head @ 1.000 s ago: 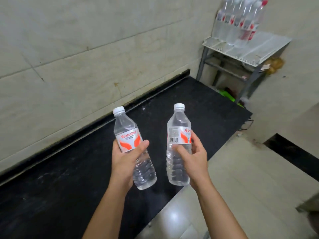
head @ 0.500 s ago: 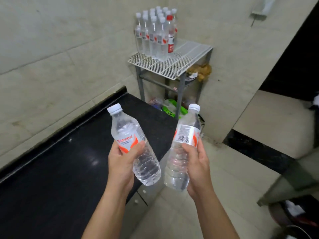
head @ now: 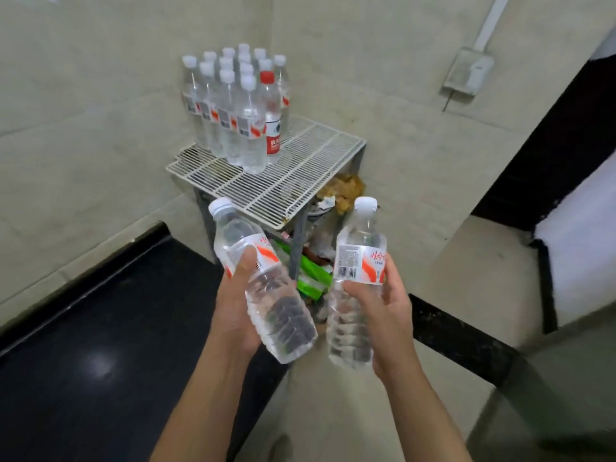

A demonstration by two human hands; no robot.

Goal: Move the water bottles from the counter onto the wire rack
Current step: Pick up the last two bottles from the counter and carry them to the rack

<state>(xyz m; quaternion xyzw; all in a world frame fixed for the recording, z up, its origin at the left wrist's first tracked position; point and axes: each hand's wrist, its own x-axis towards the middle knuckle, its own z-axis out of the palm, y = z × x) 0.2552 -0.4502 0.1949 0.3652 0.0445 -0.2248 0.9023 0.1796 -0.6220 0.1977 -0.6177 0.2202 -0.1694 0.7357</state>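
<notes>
My left hand (head: pixel 235 306) grips a clear water bottle (head: pixel 263 281) with a white cap and orange-white label, tilted with its cap up and to the left. My right hand (head: pixel 386 315) holds a second such bottle (head: pixel 356 288), nearly upright. Both bottles hang in the air in front of the white wire rack (head: pixel 290 185), which stands in the wall corner ahead. On the rack's back left part stand several bottles in a tight cluster (head: pixel 233 111), one of them with a red cap (head: pixel 271 118). The black counter (head: pixel 110 345) lies at lower left.
The rack's front and right wire surface carries nothing. Under the rack lie green packets (head: pixel 311 275) and brownish rubbish (head: pixel 343 191). A wall box (head: pixel 468 73) hangs at upper right. A low tiled ledge with a black edge (head: pixel 466 345) runs along the right.
The view has swung toward the rack, which is now closer and more central. Both hands still hold their bottles, now nearer the rack and past the counter's end.
</notes>
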